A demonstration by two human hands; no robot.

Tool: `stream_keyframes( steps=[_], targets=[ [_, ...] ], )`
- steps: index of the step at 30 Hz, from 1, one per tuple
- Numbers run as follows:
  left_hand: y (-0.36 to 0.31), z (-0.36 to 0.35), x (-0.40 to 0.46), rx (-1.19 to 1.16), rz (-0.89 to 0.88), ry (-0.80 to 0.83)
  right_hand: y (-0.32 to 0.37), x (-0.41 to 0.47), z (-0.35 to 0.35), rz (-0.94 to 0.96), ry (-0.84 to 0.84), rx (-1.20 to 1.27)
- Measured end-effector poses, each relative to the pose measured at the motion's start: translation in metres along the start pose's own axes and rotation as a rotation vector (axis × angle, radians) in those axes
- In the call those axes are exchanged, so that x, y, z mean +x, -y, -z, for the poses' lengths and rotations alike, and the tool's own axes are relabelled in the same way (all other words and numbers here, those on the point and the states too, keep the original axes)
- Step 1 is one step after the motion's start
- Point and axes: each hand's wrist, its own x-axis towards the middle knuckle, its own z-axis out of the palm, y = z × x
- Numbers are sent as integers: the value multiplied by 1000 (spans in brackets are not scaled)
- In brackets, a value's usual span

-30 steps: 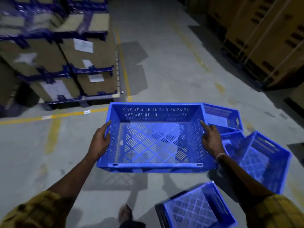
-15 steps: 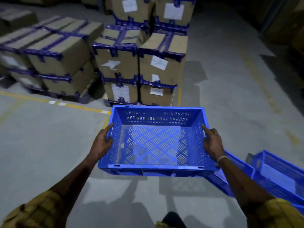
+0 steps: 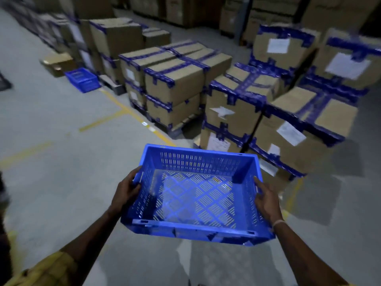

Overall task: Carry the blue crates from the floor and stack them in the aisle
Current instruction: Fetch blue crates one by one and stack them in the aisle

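Note:
I carry an empty blue perforated crate at waist height above the concrete floor. My left hand grips its left side wall, thumb over the rim. My right hand grips the right side wall the same way. Far off at the upper left, another blue crate sits on the floor beside the boxes along the aisle.
Stacks of cardboard boxes bound with blue tape stand on pallets ahead and to the right. Yellow floor lines run along the pallets. Open concrete floor spreads to the left. A flat carton lies near the far crate.
My view has swung left: the loose crates at my right have left the frame, the box stacks shifted right, and a far blue crate came into view. Both hands keep the same hold.

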Motion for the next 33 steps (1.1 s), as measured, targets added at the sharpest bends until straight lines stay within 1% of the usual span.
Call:
stream_keyframes(
  steps=[3, 7, 9, 11, 14, 20, 25, 33],
  targets=[
    [11, 17, 14, -34, 38, -81, 8, 69, -25, 54, 61, -7],
    [40, 52, 30, -4, 144, -229, 67, 139, -70, 145, 153, -53],
    [56, 74, 43, 5, 182, -282, 94, 176, -100, 213, 166, -121],
    [76, 98, 58, 17, 214, -325, 119, 211, -134, 251, 193, -139],
    [111, 138, 92, 16, 229, -356, 162, 260, -192, 325, 207, -165],
    [167, 232, 172, 51, 309, -420, 252, 344, -296, 381, 226, -142],
    [196, 309, 242, 122, 313, -425, 326, 404, -362, 369, 233, -127],
    [260, 403, 362, 119, 384, -463, 406, 530, -475, 377, 280, -107]
  ],
)
